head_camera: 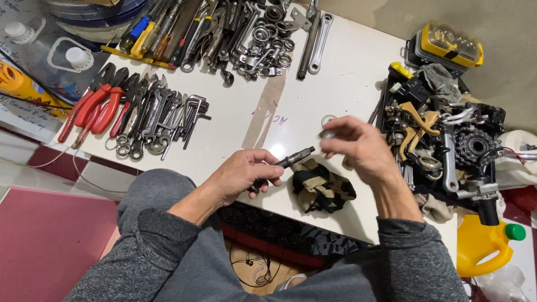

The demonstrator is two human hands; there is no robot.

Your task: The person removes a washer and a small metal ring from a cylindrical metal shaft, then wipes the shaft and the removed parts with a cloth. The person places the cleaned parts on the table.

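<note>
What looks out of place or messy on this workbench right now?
A crumpled camouflage rag lies by the left hand holding a dark axle, and a strip of brown tape is stuck askew across the white table.

A yellow plastic jug with a green cap stands at the bottom right, below the table edge. At the top right sits a yellow and black case with a clear lid. At the far left lies an orange packet, partly cut off. A see-through plastic pack with white round caps lies near it.
</note>
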